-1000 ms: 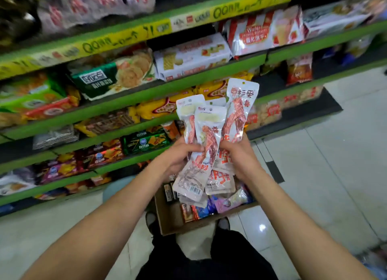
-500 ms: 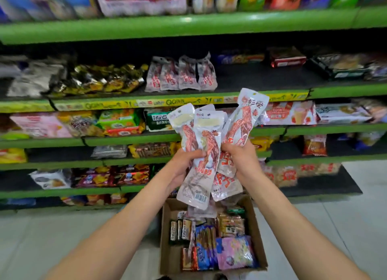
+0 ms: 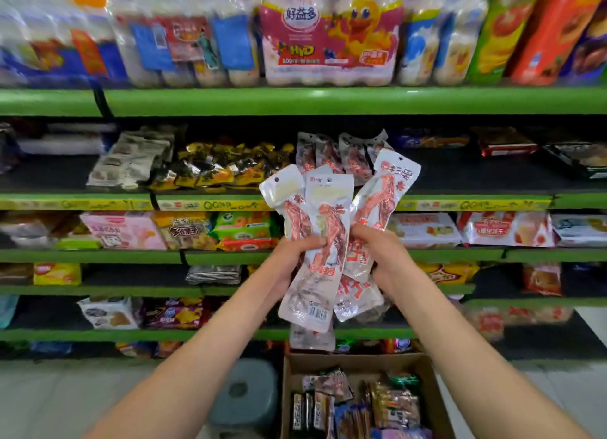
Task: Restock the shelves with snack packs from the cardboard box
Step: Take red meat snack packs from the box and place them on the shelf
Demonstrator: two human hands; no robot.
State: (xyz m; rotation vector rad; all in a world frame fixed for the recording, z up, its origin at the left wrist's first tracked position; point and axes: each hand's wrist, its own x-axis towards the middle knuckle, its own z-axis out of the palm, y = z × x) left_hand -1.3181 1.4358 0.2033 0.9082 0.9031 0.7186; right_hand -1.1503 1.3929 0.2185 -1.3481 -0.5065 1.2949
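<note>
here both hands grip fanned snack packs, just before green shelf edge.

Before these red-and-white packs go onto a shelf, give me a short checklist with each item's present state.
1. Left hand has a grip on the fanned red-and-white packs: ok, its thumb curls over the front of the packs.
2. Right hand grips the same bunch: ok.
3. Matching packs on shelf located: ok, they stand on the second shelf, right behind the held ones.
4. Free room beside them: ok, dark bare shelf shows to their right.
5. Number of packs held: cannot tell, they overlap; at least three tops show.
6. Cardboard box within reach for more stock: ok, it sits open below the hands, still holding snacks.
</note>
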